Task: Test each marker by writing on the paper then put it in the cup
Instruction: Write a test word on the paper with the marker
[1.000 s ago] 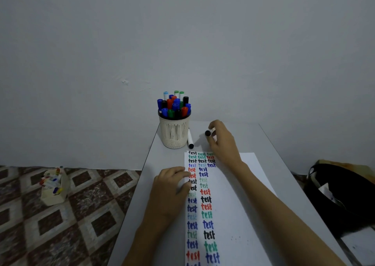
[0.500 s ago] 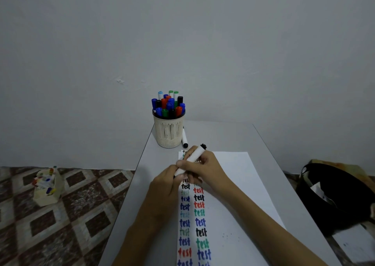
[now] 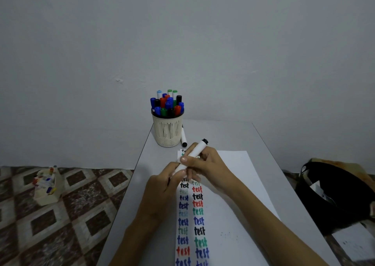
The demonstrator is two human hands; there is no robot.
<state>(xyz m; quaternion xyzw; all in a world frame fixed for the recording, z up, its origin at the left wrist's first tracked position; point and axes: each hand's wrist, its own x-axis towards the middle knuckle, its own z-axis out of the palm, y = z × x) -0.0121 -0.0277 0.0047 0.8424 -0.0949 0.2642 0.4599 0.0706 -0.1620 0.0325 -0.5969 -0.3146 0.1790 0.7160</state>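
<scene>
Now both hands hold one white marker with a black end (image 3: pixel 194 154) over the top edge of the white paper (image 3: pixel 233 184). The right hand (image 3: pixel 205 164) grips the middle and the left hand (image 3: pixel 164 186) pinches the lower end, probably the cap. Next it needs pulling off, then writing, then the full cream cup (image 3: pixel 167 130) at the table's far edge.

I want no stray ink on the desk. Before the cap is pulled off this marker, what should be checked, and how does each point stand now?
1. Marker held by both hands: ok, right hand on the barrel, left hand at its lower end.
2. Cap on or off: cannot tell, the left hand hides that end.
3. Marker over the paper, not bare table: ok.
4. Free space on the paper: ok, right of the "test" columns is blank.
5. Room in the cup: cannot tell, it looks crowded.
6. Loose marker beside the cup out of the way: ok.
</scene>
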